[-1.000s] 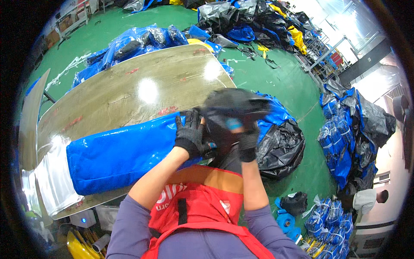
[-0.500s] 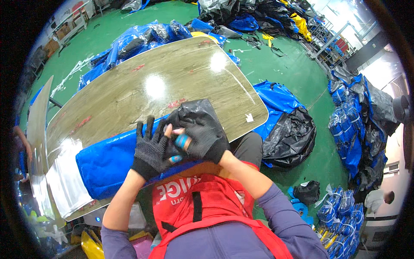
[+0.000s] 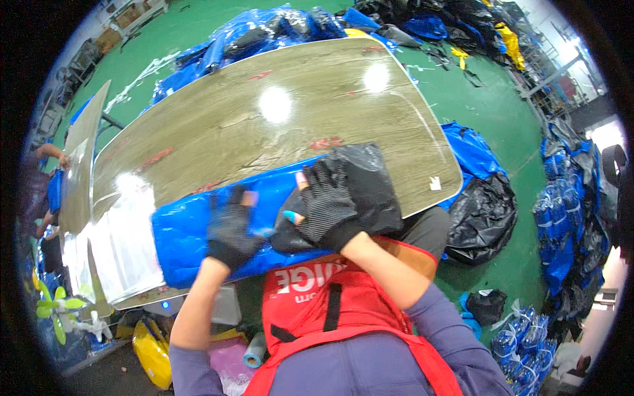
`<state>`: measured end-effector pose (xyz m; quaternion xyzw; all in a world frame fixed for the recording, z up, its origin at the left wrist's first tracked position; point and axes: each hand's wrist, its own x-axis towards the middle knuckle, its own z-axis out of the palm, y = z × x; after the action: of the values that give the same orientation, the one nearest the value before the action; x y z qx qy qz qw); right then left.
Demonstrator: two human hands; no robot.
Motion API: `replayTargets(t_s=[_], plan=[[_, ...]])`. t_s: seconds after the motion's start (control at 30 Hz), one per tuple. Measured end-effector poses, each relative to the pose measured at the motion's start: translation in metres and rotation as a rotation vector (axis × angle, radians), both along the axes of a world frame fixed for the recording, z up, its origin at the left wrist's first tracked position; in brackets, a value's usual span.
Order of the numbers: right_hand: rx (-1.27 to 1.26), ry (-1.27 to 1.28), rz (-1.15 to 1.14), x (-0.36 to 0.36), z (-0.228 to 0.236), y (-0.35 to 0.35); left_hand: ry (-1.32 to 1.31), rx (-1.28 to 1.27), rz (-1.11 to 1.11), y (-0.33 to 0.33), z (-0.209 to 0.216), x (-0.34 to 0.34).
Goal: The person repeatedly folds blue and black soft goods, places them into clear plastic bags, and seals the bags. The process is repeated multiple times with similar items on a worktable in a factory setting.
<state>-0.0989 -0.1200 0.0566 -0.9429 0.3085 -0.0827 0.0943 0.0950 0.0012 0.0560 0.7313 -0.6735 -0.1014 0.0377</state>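
Note:
A folded blue sheet of glossy, tarp-like plastic lies along the near edge of the wood-patterned table. Its right end is a black section, flattened out. My right hand, in a black dotted work glove with some fingertips bare and blue wrapping on a finger, presses on the black section with fingers spread. On the blue part rests my left hand, gloved alike; motion blurs it, but its fingers look stretched out. Neither hand grips anything visible.
Clear plastic bags lie at the table's left end. Beyond it, another person's hand is by a second tabletop. A blue and black bundle sits on the floor at right. Wrapped bundles line the far edge; tied blue packs stand lower right.
My hands have moved apart from each other and now lie on the folded sheet. The black section is spread flatter to the right. The whole view has shifted.

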Motion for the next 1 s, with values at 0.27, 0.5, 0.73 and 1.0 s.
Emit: replayTargets(t_s=[0.27, 0.5, 0.73, 1.0], plan=[[0.118, 0.135, -0.041, 0.047, -0.007, 0.028, 0.229, -0.078, 0.932, 0.138, -0.039, 0.123], [0.024, -0.016, 0.01, 0.041, -0.02, 0.026, 1.225, -0.367, 1.103, 0.159, -0.008, 0.148], [-0.206, -0.66, 0.093, -0.007, -0.039, 0.05, 1.56, -0.428, 0.721, 0.165, 0.032, 0.102], [1.105, -1.059, 0.213, -0.007, -0.094, 0.057, 0.395, -0.267, -0.333, -0.06, 0.064, -0.092]])
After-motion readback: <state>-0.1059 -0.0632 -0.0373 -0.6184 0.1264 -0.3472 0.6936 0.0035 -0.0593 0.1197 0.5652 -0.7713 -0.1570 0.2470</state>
